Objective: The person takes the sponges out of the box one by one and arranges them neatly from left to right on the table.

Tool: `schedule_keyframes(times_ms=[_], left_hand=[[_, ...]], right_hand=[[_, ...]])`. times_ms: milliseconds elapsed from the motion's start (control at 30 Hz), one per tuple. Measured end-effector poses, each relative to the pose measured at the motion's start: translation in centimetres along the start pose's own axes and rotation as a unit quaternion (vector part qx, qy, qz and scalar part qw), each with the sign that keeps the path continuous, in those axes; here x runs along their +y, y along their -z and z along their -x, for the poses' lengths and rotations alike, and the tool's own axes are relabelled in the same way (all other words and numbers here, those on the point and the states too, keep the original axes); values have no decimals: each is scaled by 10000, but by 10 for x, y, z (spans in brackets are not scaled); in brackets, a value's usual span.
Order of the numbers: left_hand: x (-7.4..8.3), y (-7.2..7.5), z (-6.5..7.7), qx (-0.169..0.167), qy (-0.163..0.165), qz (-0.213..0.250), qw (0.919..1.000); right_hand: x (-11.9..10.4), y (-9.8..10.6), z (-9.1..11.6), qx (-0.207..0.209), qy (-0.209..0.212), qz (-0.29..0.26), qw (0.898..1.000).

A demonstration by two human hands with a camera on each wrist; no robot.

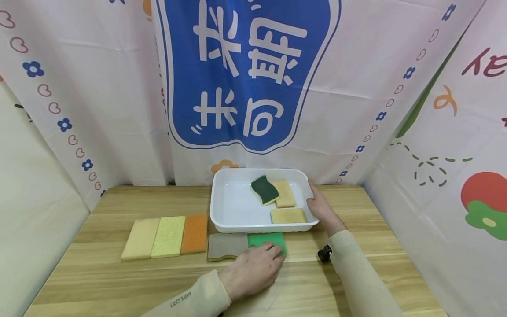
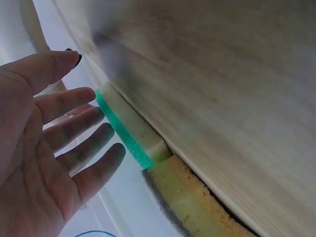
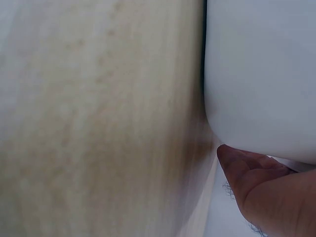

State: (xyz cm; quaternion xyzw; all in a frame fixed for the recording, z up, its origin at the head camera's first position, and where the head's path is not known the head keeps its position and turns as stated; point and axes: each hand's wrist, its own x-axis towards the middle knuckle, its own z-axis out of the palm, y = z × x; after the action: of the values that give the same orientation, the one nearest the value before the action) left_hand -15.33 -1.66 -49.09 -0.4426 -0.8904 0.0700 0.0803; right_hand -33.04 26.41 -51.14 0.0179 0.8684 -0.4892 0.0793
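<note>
- On the wooden table (image 1: 99, 251), a cream sponge (image 1: 140, 237), a yellow sponge (image 1: 168, 235) and an orange sponge (image 1: 194, 233) lie side by side in a row.
- A grey sponge (image 1: 226, 245) lies just beside the orange one.
- The left hand (image 1: 255, 269) reaches over the green sponge (image 1: 263, 238), fingers loosely extended and slightly apart; I cannot tell how firmly they touch it.
- That green sponge lies against the grey one, in front of the white tray (image 1: 233, 198).
- Inside the tray, a dark green sponge (image 1: 264, 189) overlaps a tan sponge (image 1: 285, 193); a pale yellow sponge (image 1: 288, 215) lies nearer the front.
- The right hand (image 1: 321, 207) grips the tray's right end.
</note>
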Motion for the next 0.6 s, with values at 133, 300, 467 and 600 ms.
schedule_keyframes(times_ms=[133, 300, 467, 600], left_hand=[[-6, 6, 1, 125, 26, 256, 9996], [-20, 12, 1, 373, 81, 575, 9976], [-40, 14, 3, 335, 346, 1019, 9936], [-55, 12, 9, 357, 627, 1311, 9887]], right_hand=[[0, -1, -1, -1, 20, -7, 10000], [1, -1, -1, 5, 26, 13, 10000], [2, -1, 0, -7, 0, 22, 10000], [1, 0, -1, -19, -4, 21, 10000]])
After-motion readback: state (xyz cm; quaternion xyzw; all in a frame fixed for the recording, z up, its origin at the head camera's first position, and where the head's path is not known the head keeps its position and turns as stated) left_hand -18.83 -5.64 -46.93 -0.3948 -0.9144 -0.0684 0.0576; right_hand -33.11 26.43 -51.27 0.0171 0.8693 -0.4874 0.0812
